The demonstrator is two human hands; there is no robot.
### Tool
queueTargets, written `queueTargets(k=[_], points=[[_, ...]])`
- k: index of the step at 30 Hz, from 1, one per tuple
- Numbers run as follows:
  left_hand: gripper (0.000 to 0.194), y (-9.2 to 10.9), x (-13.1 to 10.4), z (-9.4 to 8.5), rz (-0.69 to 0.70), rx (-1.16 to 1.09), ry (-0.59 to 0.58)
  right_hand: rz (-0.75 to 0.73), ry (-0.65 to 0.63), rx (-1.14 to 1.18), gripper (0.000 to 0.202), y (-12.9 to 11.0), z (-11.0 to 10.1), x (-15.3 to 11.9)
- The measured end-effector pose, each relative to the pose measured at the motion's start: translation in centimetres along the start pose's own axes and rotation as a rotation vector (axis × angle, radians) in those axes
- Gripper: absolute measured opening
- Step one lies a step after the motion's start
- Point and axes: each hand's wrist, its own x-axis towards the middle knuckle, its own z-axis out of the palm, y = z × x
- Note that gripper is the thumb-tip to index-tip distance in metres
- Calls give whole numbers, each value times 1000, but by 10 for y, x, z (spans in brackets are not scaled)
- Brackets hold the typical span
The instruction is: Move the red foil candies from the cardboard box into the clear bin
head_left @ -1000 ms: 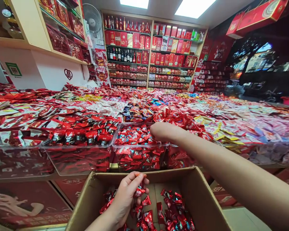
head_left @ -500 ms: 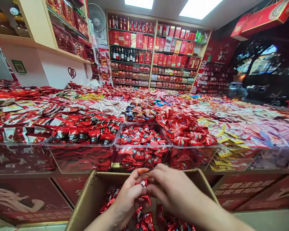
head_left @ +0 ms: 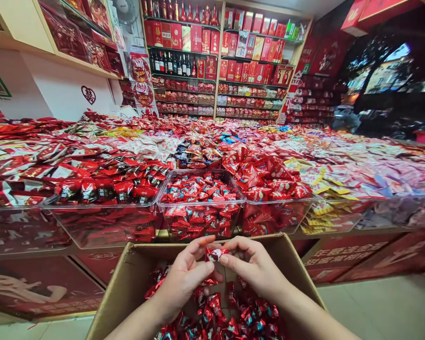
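A small red-and-white wrapped candy point(head_left: 215, 255) is pinched between the thumb and fingers of my right hand point(head_left: 253, 264), above the open cardboard box point(head_left: 118, 283). My left hand point(head_left: 184, 278) is curled close beside it, its forefinger near the candy's left end. Another red wrapper point(head_left: 209, 282) shows under the left thumb and appears to be in that hand; its lower fingers are partly hidden. Loose red wrapped candies point(head_left: 230, 326), some with blue marks, lie in the box below both hands.
Just behind the box stands a clear plastic bin point(head_left: 201, 204) of similar red candies. Neighbouring bins hold black-and-red packets point(head_left: 106, 189), larger red packets point(head_left: 265, 184) and yellow packets point(head_left: 322, 208). Shelves point(head_left: 217, 56) of bottles and boxes line the back wall.
My right hand has drawn back a little to the right and turned, bringing the pinched candy into plain sight. The view has tilted down, showing more candies in the box.
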Motion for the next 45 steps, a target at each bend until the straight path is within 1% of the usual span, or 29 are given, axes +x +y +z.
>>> queueTargets(k=[2, 8, 13, 16, 19, 27, 36, 45], points=[[28, 0, 2, -2, -13, 41, 16, 17, 24, 66, 16, -1, -1, 0], [21, -1, 2, -4, -9, 77, 73, 62, 72, 178, 15, -3, 3, -1], [17, -1, 1, -3, 7, 58, 109, 43, 29, 200, 18, 1, 7, -3], [17, -1, 1, -3, 10, 66, 122, 2, 15, 144, 19, 3, 8, -3], [17, 0, 1, -3, -1, 77, 100, -21, 1, 111, 15, 2, 8, -2], [20, -1, 1, -4, -1, 103, 88, -3, 46, 60, 19, 3, 7, -3], [20, -4, 1, -5, -14, 107, 90, 21, 35, 109, 20, 4, 8, -3], [21, -3, 0, -3, -26, 120, 91, 28, 31, 76, 22, 6, 8, -3]])
